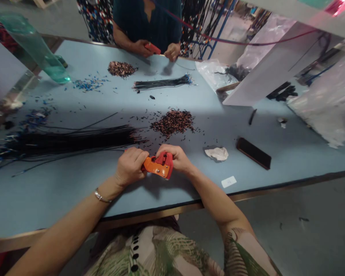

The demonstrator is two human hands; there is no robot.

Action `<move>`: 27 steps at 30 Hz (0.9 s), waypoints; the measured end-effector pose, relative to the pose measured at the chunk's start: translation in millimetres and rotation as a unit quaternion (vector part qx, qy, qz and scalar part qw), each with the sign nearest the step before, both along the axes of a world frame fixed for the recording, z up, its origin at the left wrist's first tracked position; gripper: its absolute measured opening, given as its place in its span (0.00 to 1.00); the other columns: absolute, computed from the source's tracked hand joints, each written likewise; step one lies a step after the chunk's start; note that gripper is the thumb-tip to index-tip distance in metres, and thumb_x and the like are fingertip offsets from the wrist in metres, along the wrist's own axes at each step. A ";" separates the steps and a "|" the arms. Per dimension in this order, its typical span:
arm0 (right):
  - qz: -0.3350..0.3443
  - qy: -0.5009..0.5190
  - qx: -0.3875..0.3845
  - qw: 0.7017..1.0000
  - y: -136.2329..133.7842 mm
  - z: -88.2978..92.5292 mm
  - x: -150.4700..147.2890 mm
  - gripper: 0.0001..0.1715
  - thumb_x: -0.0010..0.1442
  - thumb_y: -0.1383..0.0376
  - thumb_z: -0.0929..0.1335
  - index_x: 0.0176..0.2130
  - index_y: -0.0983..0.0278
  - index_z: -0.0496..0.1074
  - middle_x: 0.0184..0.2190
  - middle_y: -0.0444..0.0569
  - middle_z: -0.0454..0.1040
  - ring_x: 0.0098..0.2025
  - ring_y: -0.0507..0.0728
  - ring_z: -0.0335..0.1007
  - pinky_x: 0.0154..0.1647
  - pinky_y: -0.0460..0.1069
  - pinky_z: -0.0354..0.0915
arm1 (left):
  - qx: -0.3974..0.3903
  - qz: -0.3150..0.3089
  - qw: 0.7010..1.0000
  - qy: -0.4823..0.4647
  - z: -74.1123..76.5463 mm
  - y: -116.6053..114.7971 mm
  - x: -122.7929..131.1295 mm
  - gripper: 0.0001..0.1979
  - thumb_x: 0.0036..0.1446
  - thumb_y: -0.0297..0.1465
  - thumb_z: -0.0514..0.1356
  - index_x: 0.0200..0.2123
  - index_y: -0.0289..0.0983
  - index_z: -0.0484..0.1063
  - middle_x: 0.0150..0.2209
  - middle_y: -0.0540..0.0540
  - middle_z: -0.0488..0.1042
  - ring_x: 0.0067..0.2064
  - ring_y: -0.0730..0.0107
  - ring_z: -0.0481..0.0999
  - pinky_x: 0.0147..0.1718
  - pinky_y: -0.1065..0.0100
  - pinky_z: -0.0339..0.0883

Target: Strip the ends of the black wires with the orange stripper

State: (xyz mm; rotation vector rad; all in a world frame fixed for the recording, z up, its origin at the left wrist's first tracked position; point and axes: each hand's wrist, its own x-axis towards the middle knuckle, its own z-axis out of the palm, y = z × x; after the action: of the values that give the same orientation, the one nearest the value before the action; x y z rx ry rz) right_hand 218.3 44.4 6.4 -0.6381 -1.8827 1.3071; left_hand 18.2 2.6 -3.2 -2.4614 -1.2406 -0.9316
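Note:
My left hand (pixel 130 165) is wrapped round the handles of a red and orange wire stripper (pixel 158 168), held just above the blue table. At the tool's red head, my right hand (pixel 178 157) has its fingers curled closed; whatever is between them is hidden behind the tool. Left of my hands lies a thick bundle of black wires (pixel 74 141), with bare copper ends pointing right. Beyond the tool, a heap of short copper and black offcuts (pixel 174 122) is spread on the tabletop.
Opposite, a person's hands hold a red tool (pixel 153 48) near a smaller wire bundle (pixel 162 82) and another offcut heap (pixel 122 69). A green bottle (pixel 36 48) stands at left. To the right lie crumpled white paper (pixel 217 153), a label (pixel 229 181) and a phone (pixel 254 153).

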 end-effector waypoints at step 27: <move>-0.071 0.036 -0.163 0.983 11.3 -24.9 -9.2 0.14 0.50 0.56 0.67 0.31 0.64 0.71 0.21 0.41 0.67 0.22 0.49 0.61 0.25 0.44 0.61 | -0.191 0.134 0.970 -0.073 9.5 -11.6 15.6 0.04 0.48 0.31 0.57 0.29 0.38 0.69 0.28 0.43 0.74 0.29 0.60 0.72 0.28 0.65 0.58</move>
State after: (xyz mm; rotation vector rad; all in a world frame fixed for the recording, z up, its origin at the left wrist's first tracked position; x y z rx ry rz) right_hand 209.1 55.7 -18.5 -0.8626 -1.5468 1.5348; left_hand 33.8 -8.9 6.3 -2.4342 -1.9063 -0.8793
